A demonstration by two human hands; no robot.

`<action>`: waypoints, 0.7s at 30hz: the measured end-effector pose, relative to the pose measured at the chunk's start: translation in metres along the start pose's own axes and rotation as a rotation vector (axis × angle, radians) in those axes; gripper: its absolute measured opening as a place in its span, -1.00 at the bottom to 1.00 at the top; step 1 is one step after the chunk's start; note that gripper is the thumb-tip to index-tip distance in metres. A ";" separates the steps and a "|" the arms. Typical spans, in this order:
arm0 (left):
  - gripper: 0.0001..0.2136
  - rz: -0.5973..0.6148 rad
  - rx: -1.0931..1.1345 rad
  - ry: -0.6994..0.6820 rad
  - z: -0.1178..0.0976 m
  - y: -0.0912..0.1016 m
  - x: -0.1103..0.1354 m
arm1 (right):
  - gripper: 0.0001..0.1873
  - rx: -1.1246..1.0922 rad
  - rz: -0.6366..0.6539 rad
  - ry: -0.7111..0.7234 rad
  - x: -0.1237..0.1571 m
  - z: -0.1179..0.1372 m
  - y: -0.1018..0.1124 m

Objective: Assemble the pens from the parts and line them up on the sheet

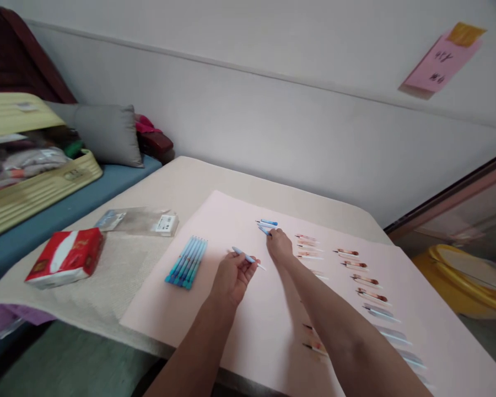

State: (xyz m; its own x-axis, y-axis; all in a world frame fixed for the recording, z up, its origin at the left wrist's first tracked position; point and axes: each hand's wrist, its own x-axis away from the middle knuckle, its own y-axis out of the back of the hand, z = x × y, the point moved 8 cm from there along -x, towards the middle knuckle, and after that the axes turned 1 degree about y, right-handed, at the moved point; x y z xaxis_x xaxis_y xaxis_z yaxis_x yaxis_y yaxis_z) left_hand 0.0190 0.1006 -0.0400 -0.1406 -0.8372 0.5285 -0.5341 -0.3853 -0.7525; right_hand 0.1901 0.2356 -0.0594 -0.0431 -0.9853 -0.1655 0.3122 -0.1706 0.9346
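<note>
My left hand [235, 271] is closed around a light blue pen barrel [243, 255]. A thin white stick, like a refill [262, 265], sticks out past its fingers. Farther forward, my right hand [280, 244] pinches a blue pen part [265, 230] at the paper surface. Just beyond it lie another blue pen part [269, 221] and a thin white refill with a dark tip. Left of my left hand, a row of several assembled blue-teal pens [187, 262] lies side by side on the pink paper sheet [231, 215].
Pen parts in pink [308, 246], brown [366, 280] and grey [381, 312] lie in columns at right, partly behind my right arm. A red tissue pack [68, 256] and clear plastic packaging [138, 220] sit left. A yellow tub [458, 275] stands beyond the table's right edge.
</note>
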 end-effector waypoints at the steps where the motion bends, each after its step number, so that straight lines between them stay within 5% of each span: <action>1: -0.88 -0.002 0.005 -0.008 -0.002 0.000 0.000 | -0.78 -0.021 0.001 -0.003 0.007 0.001 0.001; 7: -0.86 -0.037 0.046 -0.078 -0.012 0.006 -0.001 | -0.77 -0.193 -0.006 0.025 0.084 0.009 0.032; 12: -0.88 -0.062 0.024 -0.140 -0.015 0.014 -0.007 | -0.82 -0.544 -0.044 0.073 0.149 0.021 0.071; 21: -0.89 -0.044 -0.115 -0.245 -0.012 0.009 -0.007 | -0.79 -0.490 -0.064 0.207 0.166 0.047 0.084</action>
State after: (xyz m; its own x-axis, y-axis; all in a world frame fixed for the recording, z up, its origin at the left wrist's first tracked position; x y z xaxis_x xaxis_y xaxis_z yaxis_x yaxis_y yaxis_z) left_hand 0.0045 0.1076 -0.0458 0.0830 -0.8951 0.4382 -0.6287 -0.3881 -0.6738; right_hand 0.1647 0.0570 0.0062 0.0964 -0.9417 -0.3223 0.7237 -0.1560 0.6722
